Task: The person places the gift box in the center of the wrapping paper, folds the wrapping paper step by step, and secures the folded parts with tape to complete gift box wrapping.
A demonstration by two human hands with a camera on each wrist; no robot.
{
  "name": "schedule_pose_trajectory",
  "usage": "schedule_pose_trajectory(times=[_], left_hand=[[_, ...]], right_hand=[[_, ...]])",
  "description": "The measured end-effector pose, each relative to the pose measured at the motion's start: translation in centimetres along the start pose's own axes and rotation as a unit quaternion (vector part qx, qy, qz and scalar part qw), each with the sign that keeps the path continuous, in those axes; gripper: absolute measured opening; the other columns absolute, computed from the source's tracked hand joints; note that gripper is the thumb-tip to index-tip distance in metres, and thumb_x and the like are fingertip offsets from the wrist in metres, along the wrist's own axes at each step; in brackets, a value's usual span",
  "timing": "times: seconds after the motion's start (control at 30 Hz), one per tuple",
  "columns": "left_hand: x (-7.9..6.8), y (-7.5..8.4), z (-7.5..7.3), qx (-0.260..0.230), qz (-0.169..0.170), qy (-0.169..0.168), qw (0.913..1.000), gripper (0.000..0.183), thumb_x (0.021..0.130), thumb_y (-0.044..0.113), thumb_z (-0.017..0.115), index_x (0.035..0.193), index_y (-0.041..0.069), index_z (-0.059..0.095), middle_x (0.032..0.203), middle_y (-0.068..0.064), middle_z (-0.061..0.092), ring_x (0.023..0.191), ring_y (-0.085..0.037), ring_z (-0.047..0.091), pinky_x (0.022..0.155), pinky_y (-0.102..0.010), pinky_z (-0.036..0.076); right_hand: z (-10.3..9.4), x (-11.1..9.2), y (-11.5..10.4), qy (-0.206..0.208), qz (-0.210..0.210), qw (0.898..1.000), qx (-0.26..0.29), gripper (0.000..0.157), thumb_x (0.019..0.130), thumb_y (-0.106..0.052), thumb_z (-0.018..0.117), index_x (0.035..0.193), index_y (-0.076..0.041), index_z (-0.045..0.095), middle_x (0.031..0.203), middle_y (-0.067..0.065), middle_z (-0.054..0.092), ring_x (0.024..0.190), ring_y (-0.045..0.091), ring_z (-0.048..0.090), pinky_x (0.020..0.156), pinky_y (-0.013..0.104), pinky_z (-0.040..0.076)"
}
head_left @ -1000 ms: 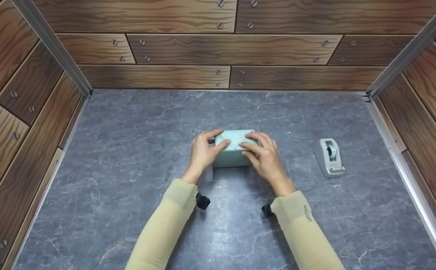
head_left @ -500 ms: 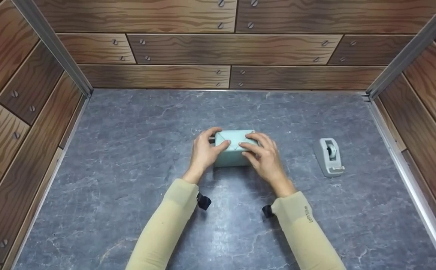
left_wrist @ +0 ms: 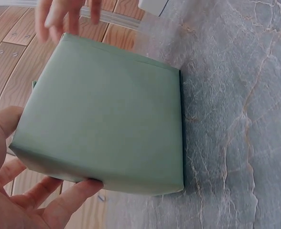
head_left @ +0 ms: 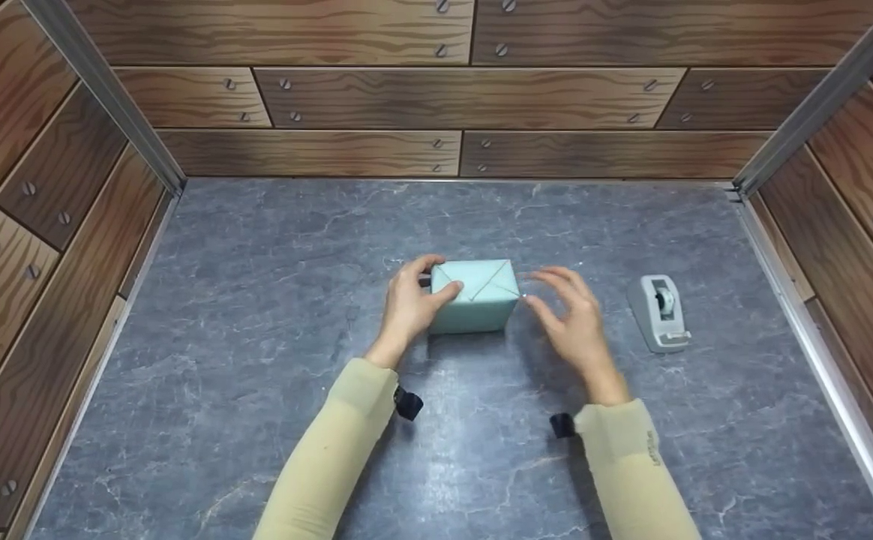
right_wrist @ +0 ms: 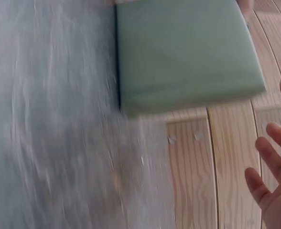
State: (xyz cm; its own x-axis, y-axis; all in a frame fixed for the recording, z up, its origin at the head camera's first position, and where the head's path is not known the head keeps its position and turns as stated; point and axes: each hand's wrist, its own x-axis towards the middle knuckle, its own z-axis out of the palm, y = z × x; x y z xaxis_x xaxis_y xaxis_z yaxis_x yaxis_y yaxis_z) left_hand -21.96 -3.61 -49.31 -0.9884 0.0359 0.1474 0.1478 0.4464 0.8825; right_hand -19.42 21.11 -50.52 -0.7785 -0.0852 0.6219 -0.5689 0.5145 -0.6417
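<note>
A box wrapped in pale green paper [head_left: 475,315] stands on the grey marbled table, with diagonal fold lines and a triangular flap on its top. My left hand [head_left: 409,302] grips its left end, thumb on the top. In the left wrist view, fingers [left_wrist: 73,198] press the box's side. My right hand [head_left: 575,322] is off the right end, fingers spread and slightly bent, holding nothing visible. The right wrist view shows a gap between these fingers [right_wrist: 272,157] and the wrapped box [right_wrist: 188,57].
A grey tape dispenser [head_left: 661,315] with a roll in it stands to the right of the box. Wood-patterned walls [head_left: 436,97] enclose the table at the back and both sides, with metal profiles [head_left: 106,97] along the corners.
My right hand has let go of the box and moved right, uncovering the right part of its top. My left hand and the box have hardly moved.
</note>
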Motion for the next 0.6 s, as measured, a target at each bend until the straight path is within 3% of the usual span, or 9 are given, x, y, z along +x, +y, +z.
schedule_pose_trajectory(times=[0.17, 0.33, 0.47, 0.6], left_hand=[[0.1, 0.0, -0.1, 0.006, -0.005, -0.001, 1.0, 0.045, 0.076, 0.037, 0.072, 0.116, 0.02, 0.06, 0.107, 0.0, 0.057, 0.094, -0.017, 0.058, 0.079, -0.03, 0.047], [0.1, 0.0, -0.1, -0.002, 0.001, -0.008, 1.0, 0.048, 0.076, 0.036, 0.072, 0.117, 0.016, 0.059, 0.11, -0.003, 0.056, 0.095, -0.021, 0.058, 0.083, -0.039, 0.047], [0.0, 0.0, -0.1, -0.007, -0.003, -0.015, 0.9999, 0.046, 0.077, 0.036, 0.072, 0.117, 0.018, 0.059, 0.11, -0.002, 0.056, 0.096, -0.021, 0.058, 0.083, -0.041, 0.047], [-0.1, 0.0, -0.1, 0.002, -0.006, -0.02, 0.9998, 0.045, 0.078, 0.038, 0.07, 0.118, 0.021, 0.058, 0.109, 0.0, 0.054, 0.097, -0.019, 0.056, 0.079, -0.033, 0.048]], right_hand=[[-3.5, -1.0, 1.9, 0.044, 0.041, 0.997, -0.047, 0.034, 0.078, -0.005, 0.071, 0.111, -0.003, 0.063, 0.108, 0.011, 0.058, 0.103, 0.026, 0.051, 0.091, 0.033, 0.038], [-7.1, -2.1, 4.0, 0.069, 0.079, 0.986, -0.129, 0.038, 0.077, -0.008, 0.072, 0.113, -0.003, 0.062, 0.11, 0.016, 0.056, 0.105, 0.034, 0.048, 0.094, 0.043, 0.033], [-9.6, -3.2, 5.4, 0.068, 0.161, 0.968, -0.182, 0.044, 0.08, -0.016, 0.07, 0.121, -0.007, 0.058, 0.117, 0.019, 0.052, 0.108, 0.039, 0.045, 0.091, 0.052, 0.031], [-11.6, -4.2, 6.4, 0.038, 0.267, 0.938, -0.219, 0.049, 0.087, -0.029, 0.061, 0.131, -0.011, 0.048, 0.127, 0.019, 0.044, 0.116, 0.041, 0.038, 0.094, 0.056, 0.027]])
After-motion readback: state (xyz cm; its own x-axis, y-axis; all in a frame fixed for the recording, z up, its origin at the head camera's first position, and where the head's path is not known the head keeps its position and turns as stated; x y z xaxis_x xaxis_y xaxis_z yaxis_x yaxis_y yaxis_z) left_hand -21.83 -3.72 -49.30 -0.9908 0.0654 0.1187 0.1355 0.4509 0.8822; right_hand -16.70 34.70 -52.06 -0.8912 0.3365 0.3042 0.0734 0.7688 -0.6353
